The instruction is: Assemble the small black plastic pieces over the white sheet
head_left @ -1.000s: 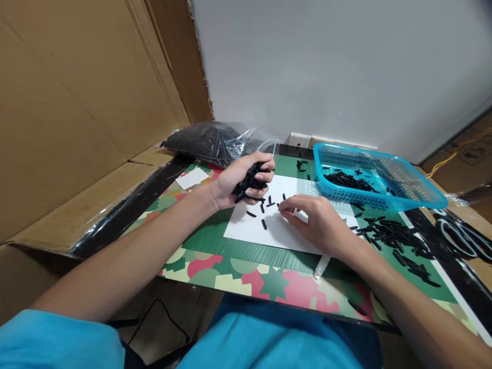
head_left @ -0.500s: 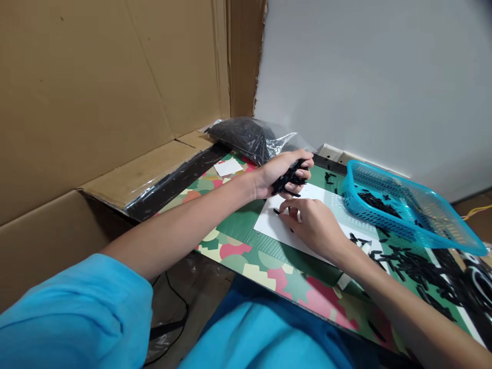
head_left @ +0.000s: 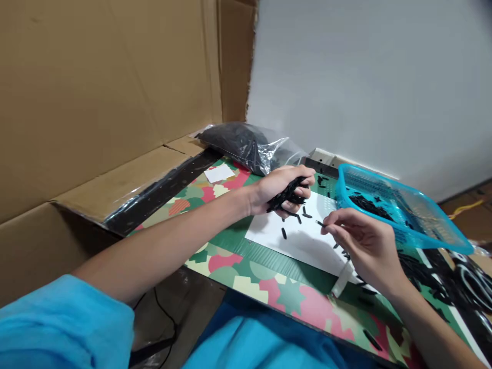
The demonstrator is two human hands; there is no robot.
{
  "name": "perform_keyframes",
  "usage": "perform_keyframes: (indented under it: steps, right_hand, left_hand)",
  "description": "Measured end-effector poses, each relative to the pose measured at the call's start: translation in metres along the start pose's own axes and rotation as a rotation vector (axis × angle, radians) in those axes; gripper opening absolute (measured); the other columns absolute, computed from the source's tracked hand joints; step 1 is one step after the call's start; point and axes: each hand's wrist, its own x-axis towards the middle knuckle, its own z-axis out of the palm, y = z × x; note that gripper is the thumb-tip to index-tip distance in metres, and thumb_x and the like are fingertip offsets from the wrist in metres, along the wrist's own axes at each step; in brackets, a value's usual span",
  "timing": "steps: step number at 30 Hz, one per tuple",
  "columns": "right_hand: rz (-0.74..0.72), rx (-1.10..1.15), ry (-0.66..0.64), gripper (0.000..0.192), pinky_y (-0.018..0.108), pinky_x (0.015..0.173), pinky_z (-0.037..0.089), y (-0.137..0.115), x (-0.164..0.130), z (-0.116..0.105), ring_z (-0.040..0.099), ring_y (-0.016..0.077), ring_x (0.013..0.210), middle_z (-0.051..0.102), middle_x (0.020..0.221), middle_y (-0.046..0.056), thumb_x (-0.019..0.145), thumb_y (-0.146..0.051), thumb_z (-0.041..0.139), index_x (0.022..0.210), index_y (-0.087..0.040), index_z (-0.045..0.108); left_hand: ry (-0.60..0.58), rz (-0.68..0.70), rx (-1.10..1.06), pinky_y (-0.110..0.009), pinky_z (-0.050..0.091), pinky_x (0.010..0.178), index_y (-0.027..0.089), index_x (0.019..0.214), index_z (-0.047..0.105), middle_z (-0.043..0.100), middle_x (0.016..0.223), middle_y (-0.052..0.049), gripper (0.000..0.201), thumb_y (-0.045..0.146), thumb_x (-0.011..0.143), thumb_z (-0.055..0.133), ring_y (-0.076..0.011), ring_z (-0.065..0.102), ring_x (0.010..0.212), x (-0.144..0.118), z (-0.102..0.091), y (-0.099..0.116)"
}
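Landmark taken: the white sheet point(head_left: 303, 238) on the patterned mat point(head_left: 246, 266).

A single small black piece point(head_left: 319, 223) is pinched at the fingertips of the right hand point(head_left: 365, 246), above the sheet's right part. Its long axis runs roughly level, pointing left toward the left hand; the remaining fingers are curled loosely.

The left hand point(head_left: 282, 187) is closed around a bundle of black pieces point(head_left: 287, 195), raised over the sheet's far edge. The pinched piece lies just right of and below that bundle, not touching it.

Loose black pieces point(head_left: 284, 233) lie on the sheet beneath the left hand, which is the nearer one. A blue basket point(head_left: 423, 225) stands at the sheet's right; a clear bag of black pieces point(head_left: 246, 146) lies beyond its far left.
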Motion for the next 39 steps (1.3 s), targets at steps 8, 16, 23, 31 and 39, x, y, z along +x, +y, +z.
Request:
perform_keyframes:
  steps: [8, 16, 23, 31, 39]
  right_hand:
    - [-0.075, 0.035, 0.141, 0.012, 0.020, 0.053, 0.045, 0.004, 0.006, -0.008, 0.060, 0.0101, 0.064, 0.067, 0.079, 0.000, 0.099, -0.026, 0.068, 0.089, -0.022, 0.067]
    - [-0.108, -0.011, 0.145, 0.024, 0.022, 0.055, 0.046, 0.001, 0.005, -0.010, 0.059, 0.0107, 0.062, 0.066, 0.077, 0.001, 0.102, -0.038, 0.063, 0.086, -0.020, 0.065]
    - [-0.100, 0.024, 0.160, 0.030, 0.023, 0.057, 0.047, -0.001, 0.006, -0.012, 0.058, 0.0117, 0.061, 0.065, 0.076, 0.002, 0.103, -0.046, 0.060, 0.086, -0.021, 0.063]
    - [-0.097, 0.057, 0.124, 0.025, 0.022, 0.059, 0.043, -0.002, 0.007, -0.012, 0.055, 0.0112, 0.065, 0.062, 0.076, 0.000, 0.105, -0.037, 0.059, 0.087, -0.020, 0.061]
    - [0.087, 0.377, 0.041, 0.031, 0.022, 0.054, 0.042, 0.007, 0.008, -0.009, 0.052, 0.0112, 0.065, 0.059, 0.080, 0.001, 0.100, -0.049, 0.064, 0.091, -0.019, 0.059]
  left_hand:
    - [-0.039, -0.151, 0.060, -0.014, 0.023, 0.029, 0.021, 0.074, 0.044, 0.037, 0.060, 0.008, 0.038, 0.047, 0.092, 0.065, -0.0044, 0.028, 0.037, 0.001, 0.013, -0.009]
    - [-0.047, -0.240, 0.130, -0.012, 0.027, 0.032, 0.020, 0.073, 0.044, 0.037, 0.059, 0.007, 0.038, 0.047, 0.095, 0.061, -0.0037, 0.024, 0.042, -0.004, 0.030, -0.007]
    - [-0.019, -0.244, 0.177, -0.013, 0.027, 0.032, 0.020, 0.073, 0.044, 0.038, 0.059, 0.007, 0.037, 0.046, 0.094, 0.062, -0.0041, 0.026, 0.040, -0.002, 0.032, -0.008]
    - [-0.021, -0.256, 0.186, -0.013, 0.030, 0.032, 0.020, 0.073, 0.042, 0.040, 0.058, 0.007, 0.037, 0.043, 0.095, 0.061, -0.0036, 0.026, 0.040, -0.001, 0.034, -0.008]
    - [-0.003, -0.262, 0.149, -0.013, 0.028, 0.031, 0.020, 0.071, 0.043, 0.039, 0.058, 0.007, 0.038, 0.043, 0.096, 0.059, -0.0036, 0.025, 0.039, 0.000, 0.031, -0.006]
